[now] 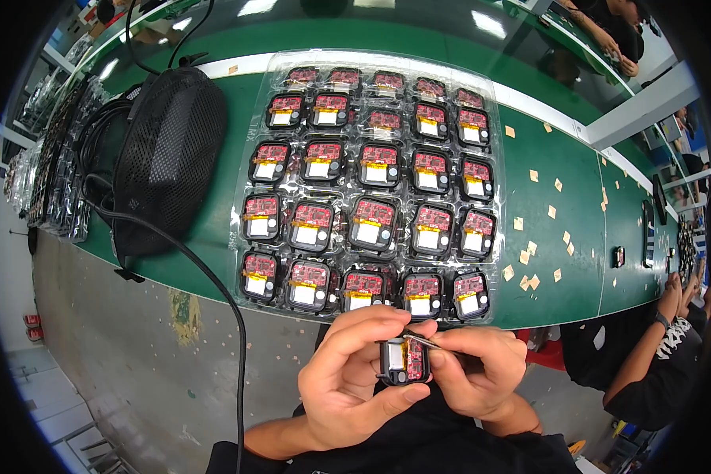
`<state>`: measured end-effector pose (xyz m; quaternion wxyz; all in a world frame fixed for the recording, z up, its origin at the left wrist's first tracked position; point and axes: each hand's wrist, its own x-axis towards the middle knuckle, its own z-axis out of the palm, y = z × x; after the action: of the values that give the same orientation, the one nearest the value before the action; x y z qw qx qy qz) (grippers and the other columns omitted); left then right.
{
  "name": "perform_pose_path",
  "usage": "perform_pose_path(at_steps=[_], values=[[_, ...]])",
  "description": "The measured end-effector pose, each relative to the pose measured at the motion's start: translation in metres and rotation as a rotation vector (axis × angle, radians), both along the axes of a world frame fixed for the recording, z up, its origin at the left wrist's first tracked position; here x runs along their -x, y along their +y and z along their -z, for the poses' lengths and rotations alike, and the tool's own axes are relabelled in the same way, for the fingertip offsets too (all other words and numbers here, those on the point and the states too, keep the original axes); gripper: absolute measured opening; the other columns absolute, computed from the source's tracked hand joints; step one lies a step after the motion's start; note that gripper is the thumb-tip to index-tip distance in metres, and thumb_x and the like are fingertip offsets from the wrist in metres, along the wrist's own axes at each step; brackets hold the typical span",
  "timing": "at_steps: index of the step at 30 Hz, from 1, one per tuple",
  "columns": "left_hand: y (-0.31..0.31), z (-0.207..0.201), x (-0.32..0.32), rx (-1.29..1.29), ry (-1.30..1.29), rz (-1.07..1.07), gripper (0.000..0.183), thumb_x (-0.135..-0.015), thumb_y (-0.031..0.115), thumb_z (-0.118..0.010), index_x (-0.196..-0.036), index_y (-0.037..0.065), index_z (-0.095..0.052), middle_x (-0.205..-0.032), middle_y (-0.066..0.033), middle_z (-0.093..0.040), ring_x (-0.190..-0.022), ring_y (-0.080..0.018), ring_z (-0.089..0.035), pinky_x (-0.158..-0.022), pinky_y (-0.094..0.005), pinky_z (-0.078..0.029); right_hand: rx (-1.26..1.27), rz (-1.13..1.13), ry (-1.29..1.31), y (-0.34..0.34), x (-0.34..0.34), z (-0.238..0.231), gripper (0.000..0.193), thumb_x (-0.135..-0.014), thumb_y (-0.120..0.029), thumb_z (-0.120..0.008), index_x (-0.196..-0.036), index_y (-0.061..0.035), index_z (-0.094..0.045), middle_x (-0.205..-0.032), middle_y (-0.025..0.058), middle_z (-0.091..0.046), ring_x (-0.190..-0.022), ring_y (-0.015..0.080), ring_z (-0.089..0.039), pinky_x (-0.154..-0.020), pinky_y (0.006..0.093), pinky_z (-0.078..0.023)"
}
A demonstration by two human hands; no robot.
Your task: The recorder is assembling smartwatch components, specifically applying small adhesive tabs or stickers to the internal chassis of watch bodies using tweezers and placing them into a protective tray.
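Note:
My left hand [336, 383] grips a small black watch-like housing [406, 362] by its edges, just off the table's near edge. Inside it show a red circuit board, a strip of yellow tape and a white battery-like block. In my right hand [480, 370], thumb and forefinger pinch slim metal tweezers [423, 341], whose tip reaches the housing's upper rim; the rest of the tool is mostly hidden by my fingers. Right beyond my hands, a clear plastic tray [498, 162] carries rows of similar open housings [374, 223].
A black mesh bag [170, 158] and a black cable [213, 278] lie left of the tray on the green table [541, 296]. Small tan paper squares [532, 249] are scattered at right. Stacked trays [59, 162] stand far left. Co-workers [648, 355] sit at right.

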<state>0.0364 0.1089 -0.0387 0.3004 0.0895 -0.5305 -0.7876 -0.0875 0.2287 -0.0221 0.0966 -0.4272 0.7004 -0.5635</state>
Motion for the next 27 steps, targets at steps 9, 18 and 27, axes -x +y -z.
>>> perform_pose_path(at_steps=[9, 18, 27], values=[[-0.006, -0.004, -0.003, -0.01, -0.069, 0.049, 0.07, -0.083, 0.014, -0.085, -0.138, -0.005, -0.047, -0.137, -0.0258, -0.045, -0.117, -0.0445, -0.064, -0.078, -0.0415, -0.068, -0.019, -0.039, 0.159, 0.001, 0.005, -0.001, 0.022, -0.078, -0.001, -0.08, -0.098, -0.0011, -0.071, -0.075, 0.0091, -0.072, -0.054, 0.02, -0.067, -0.049, 0.0294, -0.051], [-0.006, -0.005, -0.005, -0.063, -0.08, 0.029, 0.072, -0.084, 0.018, -0.085, -0.139, -0.006, -0.046, -0.138, -0.026, -0.045, -0.116, -0.043, -0.065, -0.074, -0.0397, -0.069, -0.022, 0.054, 0.635, 0.006, 0.008, 0.01, 0.031, -0.073, -0.006, -0.082, -0.102, -0.0041, -0.073, -0.089, 0.0057, -0.072, -0.055, 0.0137, -0.057, -0.047, 0.0276, -0.039], [-0.006, -0.003, -0.005, -0.022, -0.075, 0.038, 0.07, -0.084, 0.016, -0.084, -0.138, -0.007, -0.045, -0.139, -0.0269, -0.044, -0.116, -0.042, -0.065, -0.076, -0.0394, -0.068, -0.01, 0.052, 0.675, 0.004, 0.006, 0.008, 0.031, -0.071, -0.002, -0.081, -0.101, -0.0046, -0.073, -0.089, 0.0036, -0.072, -0.056, 0.0123, -0.056, -0.048, 0.027, -0.038]])
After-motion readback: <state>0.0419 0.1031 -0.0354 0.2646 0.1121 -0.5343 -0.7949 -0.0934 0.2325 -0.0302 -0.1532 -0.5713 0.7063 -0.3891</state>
